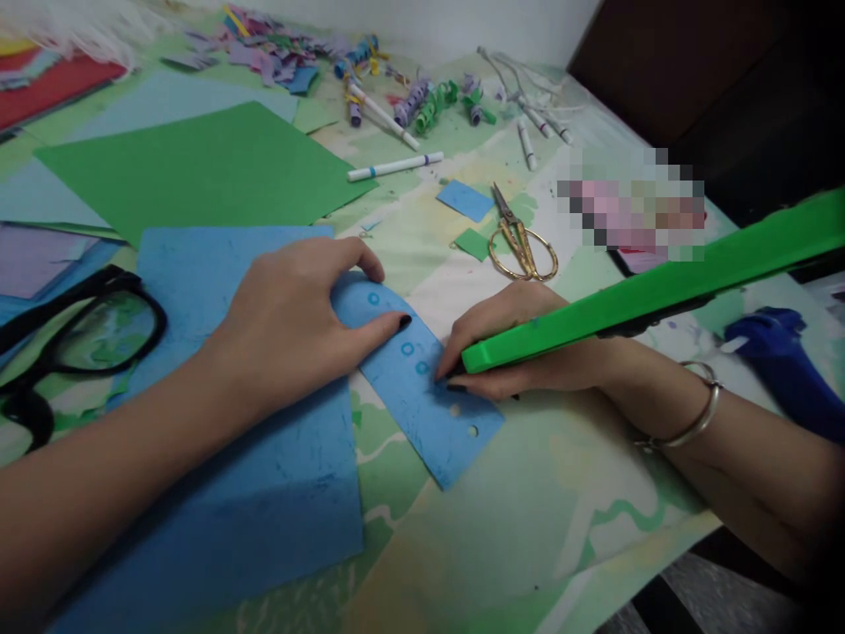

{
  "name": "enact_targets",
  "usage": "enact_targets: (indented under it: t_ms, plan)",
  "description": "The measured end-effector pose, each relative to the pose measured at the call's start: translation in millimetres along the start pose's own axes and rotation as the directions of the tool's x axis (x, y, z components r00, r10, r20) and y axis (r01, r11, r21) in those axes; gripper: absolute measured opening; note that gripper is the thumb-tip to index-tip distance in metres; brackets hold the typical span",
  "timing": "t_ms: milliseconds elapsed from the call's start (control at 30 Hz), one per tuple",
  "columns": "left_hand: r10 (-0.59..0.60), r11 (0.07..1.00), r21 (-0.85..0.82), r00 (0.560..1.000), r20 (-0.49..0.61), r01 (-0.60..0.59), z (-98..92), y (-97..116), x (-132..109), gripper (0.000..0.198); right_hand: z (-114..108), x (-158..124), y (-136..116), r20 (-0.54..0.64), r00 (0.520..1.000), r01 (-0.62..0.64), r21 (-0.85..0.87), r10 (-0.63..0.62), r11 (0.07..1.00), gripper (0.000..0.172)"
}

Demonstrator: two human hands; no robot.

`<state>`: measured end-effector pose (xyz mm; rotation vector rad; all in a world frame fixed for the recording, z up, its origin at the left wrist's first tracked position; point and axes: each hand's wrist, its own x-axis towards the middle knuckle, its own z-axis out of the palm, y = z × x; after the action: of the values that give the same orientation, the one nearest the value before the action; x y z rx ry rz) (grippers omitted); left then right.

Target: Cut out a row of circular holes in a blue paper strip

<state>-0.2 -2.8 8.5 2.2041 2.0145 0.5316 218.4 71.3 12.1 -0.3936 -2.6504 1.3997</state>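
My left hand (297, 317) lies flat on a narrow blue paper strip (422, 396), fingers spread, one fingertip pressing near a drawn circle. The strip carries small blue circles and two punched holes and partly overlaps a larger blue sheet (251, 458). My right hand (521, 348) is closed in a pinch at the strip's right edge, fingertips touching the paper; what it holds is hidden. A long bright green flat bar (660, 291) crosses over that hand, its near end above the fingers. A metal bangle (693, 414) circles my right wrist.
Gold scissors (521, 246) lie behind the right hand. Black glasses (72, 343) rest at the left. A big green sheet (204, 167), white markers (396, 165) and curled paper scraps (422, 101) fill the back. A blue object (785, 361) sits near the right table edge.
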Motion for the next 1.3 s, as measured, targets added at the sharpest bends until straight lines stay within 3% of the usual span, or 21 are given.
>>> enact_targets:
  t_ms: [67, 133, 233, 300, 567, 700, 833, 1100, 1300]
  plan:
    - [0.037, 0.991, 0.132, 0.998, -0.050, -0.030, 1.1, 3, -5, 0.041, -1, 0, 1, 0.023, 0.999, -0.025, 0.037, 0.025, 0.999, 0.014]
    - [0.145, 0.974, 0.187, 0.987, -0.069, -0.130, 5.5, 6, -10, 0.045, -1, -1, 1, 0.034, 0.999, -0.033, 0.065, 0.031, 0.997, 0.014]
    - [0.349, 0.923, 0.133, 0.931, 0.103, -0.361, 16.0, 10, -15, 0.052, 0, -1, -2, 0.004, 0.998, -0.059, 0.017, 0.059, 0.998, 0.012]
    - [0.405, 0.896, 0.111, 0.894, 0.191, -0.430, 22.2, 11, -17, 0.055, 1, -1, -5, -0.031, 0.998, -0.058, -0.053, 0.056, 0.997, 0.012]
    - [0.408, 0.888, 0.134, 0.888, 0.214, -0.440, 25.3, 11, -16, 0.054, -1, 0, -3, 0.014, 0.999, -0.036, -0.025, 0.037, 0.999, 0.011]
    - [0.406, 0.888, 0.137, 0.889, 0.212, -0.438, 25.4, 11, -16, 0.053, -1, -1, -2, -0.021, 0.997, -0.075, -0.012, 0.075, 0.997, 0.011]
    - [0.409, 0.882, 0.156, 0.887, 0.212, -0.444, 26.6, 10, -17, 0.054, -2, -1, 2, -0.012, 1.000, -0.008, 0.000, 0.008, 1.000, 0.012]
    - [0.407, 0.875, 0.192, 0.890, 0.204, -0.444, 26.6, 11, -18, 0.054, 0, 0, 0, -0.032, 0.999, -0.003, -0.093, 0.000, 0.996, 0.015]
    - [0.330, 0.909, 0.219, 0.933, 0.141, -0.355, 13.8, 14, -12, 0.053, 7, -3, 0, -0.137, 0.989, 0.020, -0.191, -0.046, 0.981, 0.010]
